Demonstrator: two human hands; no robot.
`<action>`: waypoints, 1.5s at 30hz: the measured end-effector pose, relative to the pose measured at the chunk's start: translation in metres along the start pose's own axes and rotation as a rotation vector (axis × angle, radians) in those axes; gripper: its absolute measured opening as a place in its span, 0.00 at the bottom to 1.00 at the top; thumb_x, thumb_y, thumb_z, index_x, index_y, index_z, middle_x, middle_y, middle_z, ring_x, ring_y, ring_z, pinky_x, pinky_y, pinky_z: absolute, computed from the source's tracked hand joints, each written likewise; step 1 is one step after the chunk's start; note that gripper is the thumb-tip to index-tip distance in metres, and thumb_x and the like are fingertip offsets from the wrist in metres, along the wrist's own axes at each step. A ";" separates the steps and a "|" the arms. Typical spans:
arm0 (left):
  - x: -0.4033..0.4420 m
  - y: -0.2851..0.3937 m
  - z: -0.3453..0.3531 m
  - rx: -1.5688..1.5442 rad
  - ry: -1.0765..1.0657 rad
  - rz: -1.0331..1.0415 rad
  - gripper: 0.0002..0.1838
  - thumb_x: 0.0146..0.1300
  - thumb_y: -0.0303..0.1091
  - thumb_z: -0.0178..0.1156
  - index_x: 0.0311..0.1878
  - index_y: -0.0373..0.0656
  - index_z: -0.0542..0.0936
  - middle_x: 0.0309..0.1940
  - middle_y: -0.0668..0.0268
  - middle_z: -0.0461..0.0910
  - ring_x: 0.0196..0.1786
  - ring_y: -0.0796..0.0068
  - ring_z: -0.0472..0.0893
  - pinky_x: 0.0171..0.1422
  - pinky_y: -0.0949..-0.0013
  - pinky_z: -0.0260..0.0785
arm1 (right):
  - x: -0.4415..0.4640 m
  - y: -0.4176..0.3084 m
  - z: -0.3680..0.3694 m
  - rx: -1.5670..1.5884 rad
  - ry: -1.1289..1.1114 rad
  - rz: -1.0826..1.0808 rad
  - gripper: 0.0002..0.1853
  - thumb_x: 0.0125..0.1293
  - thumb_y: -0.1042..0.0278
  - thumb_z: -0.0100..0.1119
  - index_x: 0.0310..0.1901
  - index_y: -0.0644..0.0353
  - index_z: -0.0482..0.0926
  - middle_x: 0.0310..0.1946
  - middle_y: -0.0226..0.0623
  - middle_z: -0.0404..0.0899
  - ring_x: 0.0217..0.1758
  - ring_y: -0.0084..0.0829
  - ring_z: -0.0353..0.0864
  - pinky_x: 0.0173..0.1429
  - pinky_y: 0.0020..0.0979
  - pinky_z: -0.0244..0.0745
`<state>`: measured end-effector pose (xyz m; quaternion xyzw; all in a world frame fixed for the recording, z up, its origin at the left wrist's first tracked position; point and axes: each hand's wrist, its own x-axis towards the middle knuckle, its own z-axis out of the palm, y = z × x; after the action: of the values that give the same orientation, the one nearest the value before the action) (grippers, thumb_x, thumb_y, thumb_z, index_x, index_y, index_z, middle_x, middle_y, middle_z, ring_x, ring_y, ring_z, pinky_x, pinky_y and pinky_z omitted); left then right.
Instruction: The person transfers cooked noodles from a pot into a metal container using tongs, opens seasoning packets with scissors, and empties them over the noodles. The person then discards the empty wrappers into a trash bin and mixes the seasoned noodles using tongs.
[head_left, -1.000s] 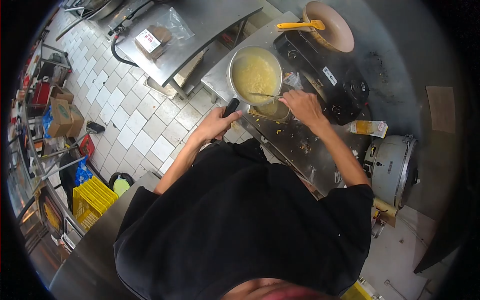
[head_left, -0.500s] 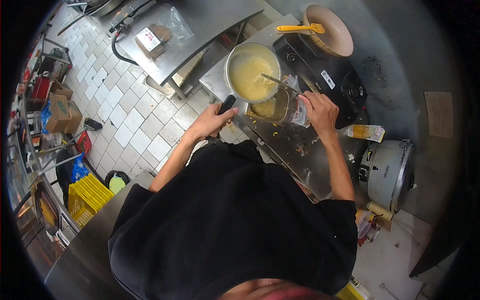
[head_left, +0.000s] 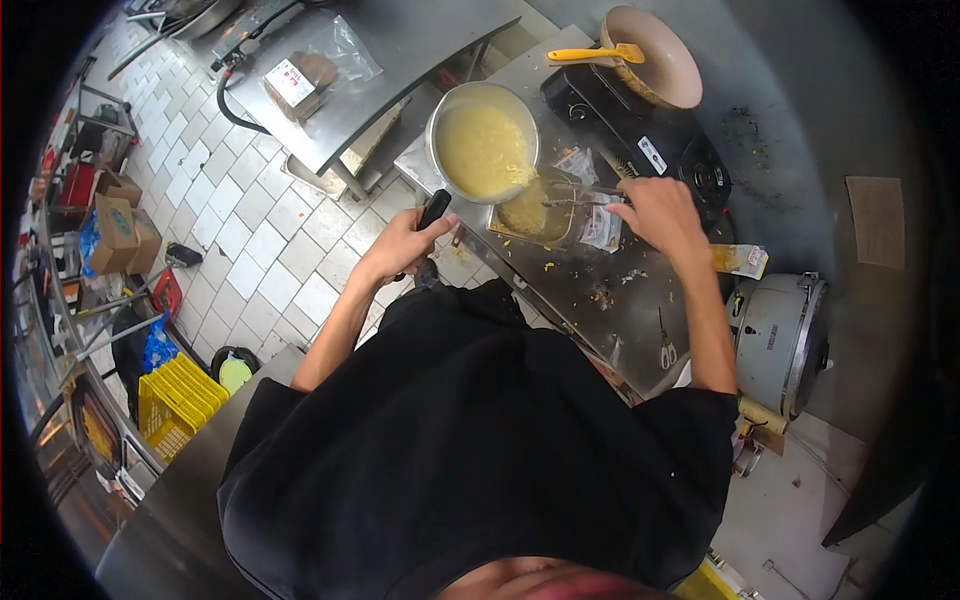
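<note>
My left hand is closed around the black handle of a metal saucepan. Pale yellow, wet-looking food fills the pan, with a clump at its lower right rim. Just below that rim sits a rectangular metal tray with yellowish food in it. Metal tongs are gripped in my right hand, their tips over the tray, outside the pan. A printed plastic packet lies beside the tray, below the tongs.
Behind is a black stove bearing a pan with a yellow spatula. A grey cooker, a yellow packet and scissors are at right. A bagged item lies on the left table.
The tongs have moved out of the pan to over the tray, and my right hand has shifted right. The saucepan has moved slightly left, with food now at its lower right rim.
</note>
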<state>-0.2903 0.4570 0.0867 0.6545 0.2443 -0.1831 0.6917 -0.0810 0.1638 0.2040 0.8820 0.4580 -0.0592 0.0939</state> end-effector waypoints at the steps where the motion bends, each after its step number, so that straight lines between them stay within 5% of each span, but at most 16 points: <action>1: 0.000 0.000 0.000 0.003 0.006 0.002 0.25 0.68 0.56 0.64 0.33 0.43 0.70 0.17 0.76 0.64 0.14 0.87 0.62 0.15 0.77 0.52 | 0.003 -0.003 -0.017 -0.032 -0.021 0.003 0.19 0.61 0.50 0.69 0.39 0.60 0.83 0.29 0.45 0.84 0.38 0.50 0.84 0.42 0.47 0.76; 7: 0.001 -0.002 0.001 0.026 -0.040 0.000 0.27 0.68 0.58 0.63 0.36 0.37 0.78 0.19 0.73 0.67 0.15 0.83 0.66 0.17 0.74 0.59 | 0.055 -0.014 -0.074 0.016 -0.037 -0.018 0.18 0.62 0.51 0.68 0.36 0.61 0.85 0.31 0.49 0.85 0.41 0.53 0.84 0.47 0.49 0.76; 10: 0.004 -0.008 0.006 0.063 -0.029 0.007 0.28 0.68 0.59 0.62 0.37 0.36 0.78 0.19 0.72 0.68 0.15 0.82 0.67 0.18 0.74 0.61 | 0.104 0.001 -0.040 0.013 0.024 -0.100 0.21 0.65 0.48 0.64 0.38 0.61 0.86 0.33 0.50 0.86 0.42 0.53 0.84 0.48 0.49 0.77; 14: 0.006 -0.011 0.011 0.082 -0.031 -0.004 0.26 0.69 0.56 0.63 0.35 0.38 0.75 0.17 0.74 0.67 0.14 0.85 0.65 0.16 0.75 0.57 | 0.152 0.023 -0.005 0.053 -0.266 -0.096 0.26 0.68 0.41 0.58 0.35 0.61 0.88 0.32 0.49 0.86 0.40 0.50 0.85 0.49 0.47 0.77; 18: 0.016 -0.020 0.014 0.134 -0.036 0.029 0.29 0.68 0.59 0.61 0.49 0.38 0.83 0.21 0.68 0.74 0.18 0.77 0.72 0.22 0.70 0.66 | 0.171 0.031 0.024 0.225 -0.512 -0.235 0.26 0.67 0.44 0.59 0.25 0.63 0.85 0.26 0.50 0.84 0.33 0.49 0.82 0.44 0.46 0.76; 20: 0.027 -0.033 0.014 0.195 -0.030 0.135 0.33 0.68 0.62 0.60 0.52 0.34 0.81 0.33 0.63 0.82 0.24 0.74 0.77 0.26 0.67 0.70 | 0.165 0.026 0.044 0.249 -0.420 -0.360 0.25 0.62 0.42 0.64 0.31 0.62 0.86 0.31 0.52 0.84 0.37 0.52 0.84 0.44 0.48 0.76; 21: 0.035 -0.048 0.021 0.172 0.094 0.346 0.34 0.67 0.63 0.60 0.50 0.34 0.81 0.30 0.63 0.81 0.23 0.73 0.77 0.27 0.65 0.71 | 0.156 0.024 0.056 0.250 -0.284 -0.334 0.24 0.62 0.45 0.66 0.31 0.63 0.86 0.32 0.52 0.84 0.38 0.52 0.83 0.45 0.48 0.75; 24: 0.019 -0.029 0.011 0.102 -0.034 0.109 0.34 0.63 0.67 0.62 0.38 0.36 0.80 0.23 0.61 0.78 0.22 0.69 0.77 0.26 0.63 0.71 | 0.124 -0.015 0.031 0.257 -0.188 -0.293 0.17 0.61 0.52 0.68 0.38 0.60 0.87 0.33 0.47 0.84 0.38 0.52 0.81 0.45 0.46 0.74; 26: 0.001 -0.014 0.008 0.142 -0.036 0.065 0.36 0.63 0.68 0.61 0.42 0.35 0.81 0.25 0.59 0.80 0.24 0.68 0.80 0.28 0.62 0.72 | 0.103 -0.030 0.021 0.213 -0.076 -0.287 0.12 0.57 0.63 0.72 0.36 0.63 0.86 0.31 0.47 0.82 0.38 0.51 0.82 0.42 0.44 0.75; 31: 0.028 -0.036 0.012 0.252 -0.003 0.117 0.37 0.62 0.67 0.61 0.44 0.33 0.82 0.27 0.56 0.82 0.27 0.62 0.81 0.33 0.59 0.74 | 0.089 -0.003 0.033 0.027 -0.002 -0.383 0.11 0.59 0.62 0.70 0.39 0.60 0.86 0.33 0.43 0.80 0.40 0.48 0.81 0.43 0.44 0.74; 34: 0.046 -0.058 0.023 0.234 0.129 0.404 0.31 0.67 0.62 0.60 0.40 0.37 0.82 0.21 0.65 0.76 0.20 0.75 0.74 0.24 0.66 0.67 | 0.079 0.010 0.032 -0.053 0.051 -0.408 0.13 0.65 0.55 0.64 0.40 0.57 0.86 0.36 0.37 0.80 0.41 0.43 0.79 0.43 0.43 0.74; 35: 0.010 -0.018 0.012 0.150 0.017 0.194 0.30 0.67 0.62 0.60 0.41 0.37 0.82 0.21 0.69 0.73 0.19 0.80 0.70 0.22 0.69 0.63 | 0.077 0.013 0.031 -0.058 0.047 -0.394 0.13 0.67 0.53 0.62 0.40 0.54 0.86 0.36 0.34 0.80 0.41 0.41 0.79 0.43 0.42 0.75; 39: 0.012 -0.016 0.009 0.015 -0.079 0.001 0.23 0.69 0.55 0.63 0.45 0.39 0.79 0.19 0.75 0.66 0.16 0.84 0.65 0.17 0.74 0.56 | 0.065 0.014 0.015 -0.049 0.109 -0.392 0.11 0.63 0.55 0.65 0.38 0.52 0.85 0.32 0.30 0.78 0.37 0.37 0.78 0.39 0.39 0.75; 45: 0.013 -0.019 0.013 -0.032 -0.032 0.013 0.24 0.70 0.54 0.63 0.37 0.39 0.74 0.19 0.76 0.65 0.16 0.85 0.63 0.17 0.75 0.53 | 0.047 0.017 0.010 0.027 0.167 -0.348 0.11 0.60 0.57 0.68 0.38 0.54 0.86 0.31 0.30 0.79 0.36 0.37 0.79 0.40 0.38 0.76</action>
<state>-0.2896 0.4433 0.0638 0.6419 0.2319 -0.1854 0.7070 -0.0400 0.1896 0.1870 0.7924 0.6091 -0.0075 0.0320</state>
